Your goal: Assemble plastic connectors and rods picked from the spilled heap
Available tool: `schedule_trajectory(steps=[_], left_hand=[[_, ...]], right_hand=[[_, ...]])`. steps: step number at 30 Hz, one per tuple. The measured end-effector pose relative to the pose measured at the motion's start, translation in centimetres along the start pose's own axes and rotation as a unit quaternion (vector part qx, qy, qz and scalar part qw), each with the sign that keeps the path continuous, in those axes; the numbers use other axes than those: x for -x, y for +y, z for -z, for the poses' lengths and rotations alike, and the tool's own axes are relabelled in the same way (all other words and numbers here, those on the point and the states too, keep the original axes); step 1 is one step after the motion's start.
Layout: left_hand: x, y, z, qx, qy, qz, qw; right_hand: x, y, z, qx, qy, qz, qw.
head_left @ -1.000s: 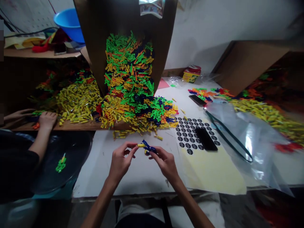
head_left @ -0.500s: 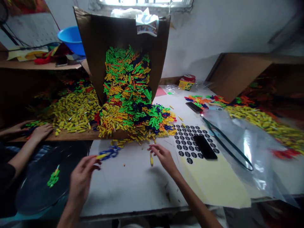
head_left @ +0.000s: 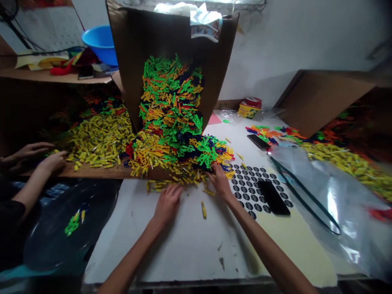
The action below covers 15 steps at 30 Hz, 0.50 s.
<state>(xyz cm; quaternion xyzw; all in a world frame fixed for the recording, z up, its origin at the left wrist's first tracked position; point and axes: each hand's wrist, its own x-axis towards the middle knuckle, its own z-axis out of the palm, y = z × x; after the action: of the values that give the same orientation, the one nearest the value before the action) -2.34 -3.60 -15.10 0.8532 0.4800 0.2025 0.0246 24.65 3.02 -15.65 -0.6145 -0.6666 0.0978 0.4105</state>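
Note:
My left hand (head_left: 169,204) is at the front edge of the heap of small yellow plastic tubes (head_left: 167,182), fingers close together and curled down; whatever they pinch is hidden. To its right, my right hand (head_left: 221,183) reaches into the front of the heap of green, blue and orange plastic figures (head_left: 206,152), thumb and forefinger apart. One loose yellow tube (head_left: 203,210) lies on the white table between my forearms. Off to the left, a black basin (head_left: 45,249) holds a green figure with a yellow tube (head_left: 72,223) and a dark blue piece.
A tall cardboard box (head_left: 127,53) spills the figures forward. A co-worker's hands (head_left: 52,162) are at another yellow heap (head_left: 101,139) on the left. On the right are a sticker sheet (head_left: 245,175), a black phone (head_left: 273,198), a dark strap (head_left: 306,200) and clear plastic bags (head_left: 343,204).
My left hand has let go of the blue figure with its yellow tube and moved right to the heap. A blue piece now shows in the basin. My right hand has moved forward into the figures.

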Motion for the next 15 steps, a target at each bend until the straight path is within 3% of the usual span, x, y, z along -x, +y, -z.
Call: schedule_trajectory(steps=[2, 4, 6, 7, 9, 11, 13, 15], left_hand=[[-3.3, 0.2, -0.7, -0.058, -0.049, -0.056, 0.996], [-5.7, -0.3, -0.8, -0.083, -0.087, -0.122, 0.985], [-7.0, -0.9, -0.5, -0.060, -0.106, -0.166, 0.979], [-7.3, -1.1, -0.4, -0.022, -0.102, -0.156, 0.982], [-7.5, -1.0, 0.1, 0.075, -0.068, -0.079, 0.992], [-7.2, -0.2, 0.8, 0.182, -0.013, 0.037, 0.983], [-6.3, 1.0, 1.7, 0.331, 0.036, 0.144, 0.932], [-5.1, 2.5, 2.8, 0.499, 0.073, 0.227, 0.833]], right_hand=[[0.7, 0.1, 1.3, -0.067, 0.032, -0.059, 0.995], [1.6, 0.0, 2.6, -0.166, 0.064, -0.172, 0.969], [2.6, -0.5, 3.5, -0.299, 0.070, -0.288, 0.907], [3.2, -0.9, 3.8, -0.366, 0.061, -0.328, 0.869], [4.1, -2.1, 3.9, -0.465, 0.037, -0.364, 0.806], [4.9, -3.6, 3.8, -0.505, 0.017, -0.366, 0.782], [5.5, -5.5, 3.4, -0.510, -0.002, -0.360, 0.781], [6.1, -7.4, 3.1, -0.508, -0.018, -0.347, 0.788]])
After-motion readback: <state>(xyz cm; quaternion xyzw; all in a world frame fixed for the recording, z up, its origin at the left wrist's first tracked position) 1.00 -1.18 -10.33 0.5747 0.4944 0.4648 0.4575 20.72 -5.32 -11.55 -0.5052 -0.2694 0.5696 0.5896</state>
